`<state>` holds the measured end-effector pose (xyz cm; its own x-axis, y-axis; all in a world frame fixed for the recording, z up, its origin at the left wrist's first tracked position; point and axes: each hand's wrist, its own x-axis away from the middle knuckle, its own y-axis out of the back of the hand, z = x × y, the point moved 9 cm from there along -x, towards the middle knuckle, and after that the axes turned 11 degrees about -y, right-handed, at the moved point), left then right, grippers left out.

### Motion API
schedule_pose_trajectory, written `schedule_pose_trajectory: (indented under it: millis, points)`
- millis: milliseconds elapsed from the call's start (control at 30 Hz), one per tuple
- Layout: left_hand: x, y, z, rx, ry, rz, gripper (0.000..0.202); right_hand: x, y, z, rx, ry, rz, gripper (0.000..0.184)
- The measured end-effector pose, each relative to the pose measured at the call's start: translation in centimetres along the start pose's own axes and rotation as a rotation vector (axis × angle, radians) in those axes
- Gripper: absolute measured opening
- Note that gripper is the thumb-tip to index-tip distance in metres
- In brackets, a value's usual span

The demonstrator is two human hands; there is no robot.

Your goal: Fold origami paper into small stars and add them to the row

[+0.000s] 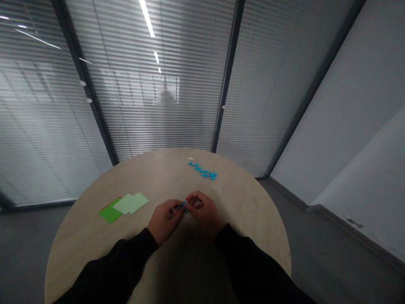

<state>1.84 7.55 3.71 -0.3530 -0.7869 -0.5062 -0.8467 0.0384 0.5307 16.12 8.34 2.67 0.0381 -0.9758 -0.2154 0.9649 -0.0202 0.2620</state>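
My left hand (165,219) and my right hand (203,212) meet over the middle of a round wooden table (95,236). Both have their fingers pinched on a small blue piece of folded paper (183,206) held between them. Most of that piece is hidden by the fingers. Farther back on the table lies a row of several small blue folded paper shapes (204,172), with one pale yellow folded shape (190,159) at its far end. Left of my hands lies a small stack of paper squares (123,206) in light green, bright green and orange.
Glass partitions with closed blinds and dark frames (228,76) stand behind the table. A grey wall (357,109) runs along the right, with dark floor (316,236) around the table. My sleeves are black.
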Motion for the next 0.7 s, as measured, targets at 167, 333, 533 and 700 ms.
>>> schedule_pose_trajectory:
  millis: [167, 333, 533, 700]
  points:
    - [0.0, -0.2, 0.3, -0.008, 0.021, 0.015, 0.026, 0.1, -0.1, 0.4, -0.039, 0.02, 0.02, 0.014]
    - [0.3, -1.1, 1.2, 0.083, 0.112, 0.08, 0.035, -0.1, 0.1, 0.2, -0.077, 0.013, 0.03, 0.014]
    - [0.0, 0.2, 1.9, 0.184, 0.155, -0.064, 0.031, -0.4, 0.1, -1.2, -0.054, -0.105, 0.041, 0.027]
    - [0.2, 0.0, 2.6, 0.256, 0.179, -0.088, 0.032, 0.0, -0.7, -1.1, 0.053, -0.106, 0.13, 0.025]
